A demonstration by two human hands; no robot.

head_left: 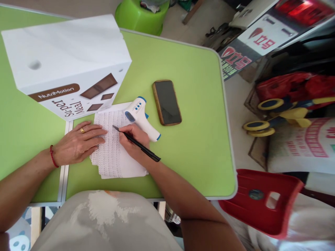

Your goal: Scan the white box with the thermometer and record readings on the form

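My right hand grips a black pen, its tip close to a sheet of paper covered with rows of small handwriting. Several sheets seem stacked there, with uneven edges. My left hand lies flat, its outstretched fingers resting on the left side of the paper. Just beyond my right hand, a white and blue infrared thermometer lies partly over the sheet's upper right. To its right is a phone with a dark screen and a brown case.
A big white NutriMotion box stands behind the paper. Everything rests on a green folding table with a metal rim and a seam. Around it are a green stool, a red plastic chair and a printed sack.
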